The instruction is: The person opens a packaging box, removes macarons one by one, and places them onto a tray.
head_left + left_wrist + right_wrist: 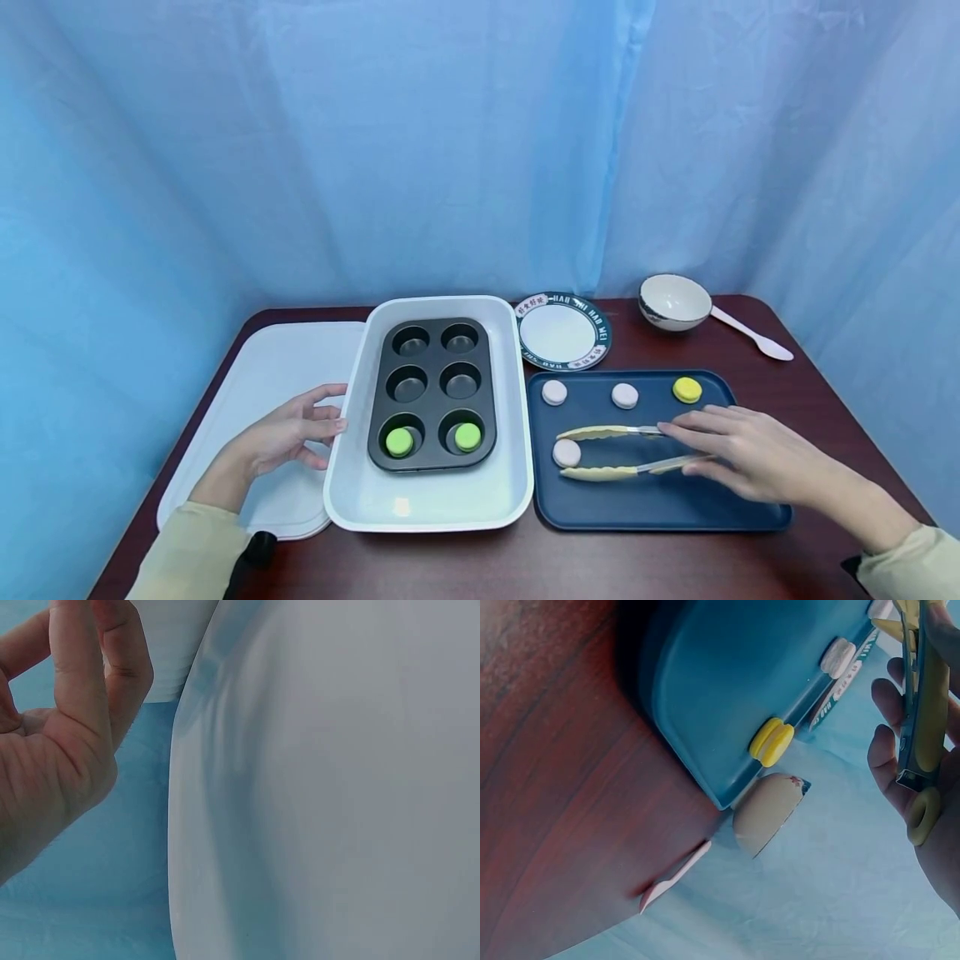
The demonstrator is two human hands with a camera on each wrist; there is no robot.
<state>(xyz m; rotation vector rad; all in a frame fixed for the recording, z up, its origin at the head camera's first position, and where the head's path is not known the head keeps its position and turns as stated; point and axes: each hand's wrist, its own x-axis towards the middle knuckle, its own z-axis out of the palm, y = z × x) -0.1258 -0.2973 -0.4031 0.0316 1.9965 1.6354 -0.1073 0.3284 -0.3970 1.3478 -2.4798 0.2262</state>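
Note:
My right hand point(731, 450) holds a pair of tongs point(600, 473) with pale yellow tips and metal arms over the blue tray point(675, 512). Spread apart, the tips lie on either side of a pale pink macaron point(566, 453). In the right wrist view the tongs' handle point(928, 712) runs along the palm. My left hand point(288, 429) is at the left wall of a white bin point(420, 504), fingers loosely bent and fingertips right at the rim. Inside the bin lies a dark muffin tin point(433, 400). Its two near cups hold green macarons point(399, 442).
Two pale macarons point(625, 396) and a yellow macaron point(687, 389) line the tray's far side. Behind are a round patterned plate point(558, 333), a bowl point(675, 302) and a pale spoon point(753, 333). A white lid-like board point(255, 392) lies left of the bin.

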